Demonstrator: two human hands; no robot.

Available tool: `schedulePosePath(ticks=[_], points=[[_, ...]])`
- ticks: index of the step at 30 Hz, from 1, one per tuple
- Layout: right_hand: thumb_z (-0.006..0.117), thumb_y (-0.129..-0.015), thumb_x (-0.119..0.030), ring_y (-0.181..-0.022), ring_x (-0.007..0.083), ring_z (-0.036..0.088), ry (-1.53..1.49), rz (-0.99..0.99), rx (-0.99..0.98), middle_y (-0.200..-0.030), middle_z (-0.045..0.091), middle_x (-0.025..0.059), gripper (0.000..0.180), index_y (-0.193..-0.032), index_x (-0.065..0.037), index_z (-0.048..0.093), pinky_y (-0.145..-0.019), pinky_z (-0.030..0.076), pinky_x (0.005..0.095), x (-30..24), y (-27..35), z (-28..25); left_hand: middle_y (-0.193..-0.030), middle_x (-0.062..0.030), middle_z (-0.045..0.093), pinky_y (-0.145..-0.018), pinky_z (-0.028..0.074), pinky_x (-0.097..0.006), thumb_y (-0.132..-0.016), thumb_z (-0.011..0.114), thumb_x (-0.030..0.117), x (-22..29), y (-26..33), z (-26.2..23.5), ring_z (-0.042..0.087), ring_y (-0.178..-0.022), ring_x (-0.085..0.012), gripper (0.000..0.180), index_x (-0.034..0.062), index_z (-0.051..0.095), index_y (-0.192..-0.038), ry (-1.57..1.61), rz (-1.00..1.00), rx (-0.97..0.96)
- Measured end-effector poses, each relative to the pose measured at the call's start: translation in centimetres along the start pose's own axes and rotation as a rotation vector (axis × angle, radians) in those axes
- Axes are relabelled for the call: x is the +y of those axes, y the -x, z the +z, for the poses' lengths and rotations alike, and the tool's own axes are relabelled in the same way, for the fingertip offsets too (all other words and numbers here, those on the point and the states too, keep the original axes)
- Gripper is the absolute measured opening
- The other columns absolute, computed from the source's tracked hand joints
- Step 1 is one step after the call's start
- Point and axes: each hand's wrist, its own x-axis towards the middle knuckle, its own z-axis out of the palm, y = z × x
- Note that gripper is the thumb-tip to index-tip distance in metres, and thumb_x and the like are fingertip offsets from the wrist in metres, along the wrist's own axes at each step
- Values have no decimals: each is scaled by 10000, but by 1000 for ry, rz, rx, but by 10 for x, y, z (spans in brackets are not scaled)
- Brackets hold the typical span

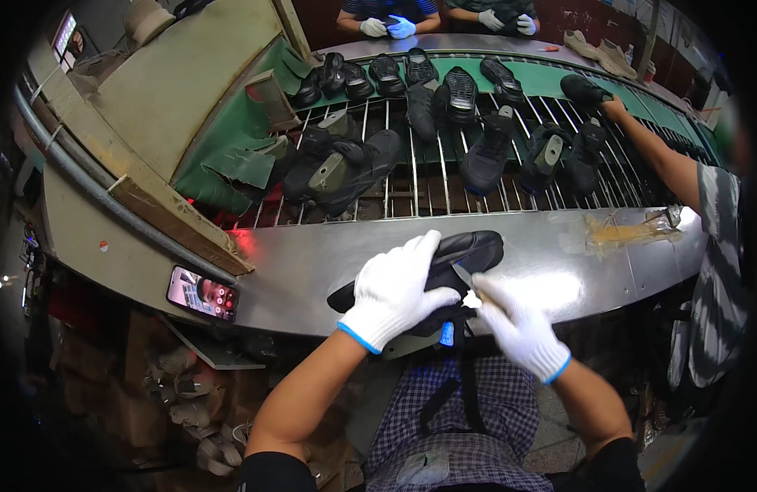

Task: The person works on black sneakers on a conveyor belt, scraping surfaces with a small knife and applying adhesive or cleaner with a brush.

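Observation:
A black shoe (479, 246) lies tilted at the near edge of the metal tabletop, its toe towards the right. My left hand (392, 289), in a white knit glove with a blue cuff, presses across the shoe and grips it. In my right hand (519, 326), gloved the same way, is a small knife-like tool with a short pointed grey blade (462, 274). The blade reaches the shoe's upper. The handle is mostly hidden by my fingers. A small white piece (472, 299) shows beside my right fingertips. Below it hangs a bright blue tag (447, 334).
Beyond the metal tabletop (296, 283), several black shoes (485, 160) rest on a rack of metal rods. A lit phone (203, 293) lies at the left edge. From the right, a person's bare arm (659, 149) reaches to another shoe (583, 90). Gloved workers' hands (401, 27) show at the far side.

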Motion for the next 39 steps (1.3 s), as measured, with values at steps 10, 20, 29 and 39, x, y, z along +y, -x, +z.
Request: schedulePosePath(ticks=[10,20,29,39], points=[[592,-1056,-261,-611,363,683,797,-319,-487,-763,682,178,509,-1540,-176,461,-539,548,488,-49,-66,-37,-1220,-227,692,-882,582,-476,-808,860,405,-4,-5,-5,717,-1042,-404,729,-6,550,-1323,40,47,44],[700,-862,-141,-1278,480,559,1065,-152,140,-1387,560,302,763,-1586,-140,458,-1066,471,571,124,-3,-120,-1621,-312,375,-1277,252,-585,-766,882,578,-36,170,103,270,-1545,-516,1141,-89,399,-1555,-4,-463,462],[984,-598,-320,-1182,403,661,488,-158,-128,-1250,657,230,936,-1385,-38,564,-1044,543,456,-2,-95,-6,-1313,-266,664,-1048,560,-426,-807,939,164,0,107,50,686,-1208,-308,886,-65,432,-1496,775,-443,833],[497,-1121,-408,-1175,240,638,-430,-426,609,-1269,668,135,504,-1352,26,608,-1090,476,371,-34,-87,-28,-1180,-276,708,-866,622,-442,-722,968,251,81,40,-6,750,-995,-423,825,-98,588,-1365,208,262,790]])
